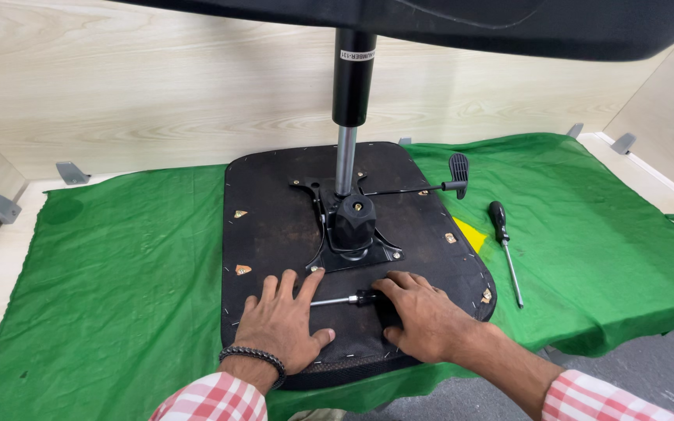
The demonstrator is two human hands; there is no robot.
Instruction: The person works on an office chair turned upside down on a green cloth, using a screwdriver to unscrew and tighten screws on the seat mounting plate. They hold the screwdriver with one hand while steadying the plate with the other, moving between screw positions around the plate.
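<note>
On the upturned black chair seat point(274, 234), the right hand point(423, 316) is curled loosely over a screwdriver point(345, 299), fingers on its black handle, shaft pointing left; whether they fully close around it cannot be told. The left hand point(284, 321) lies flat and spread beside the shaft, holding nothing. I judge this the pick-up step; next comes seating the tip on a screw of the mounting plate point(352, 234). A second screwdriver point(505, 249) lies apart on the green cloth point(118, 273)

We have one view only (worn on the head), looking steeply down and forward at the worktop point(9, 257) from close range, toward the wooden back wall point(157, 70).
</note>
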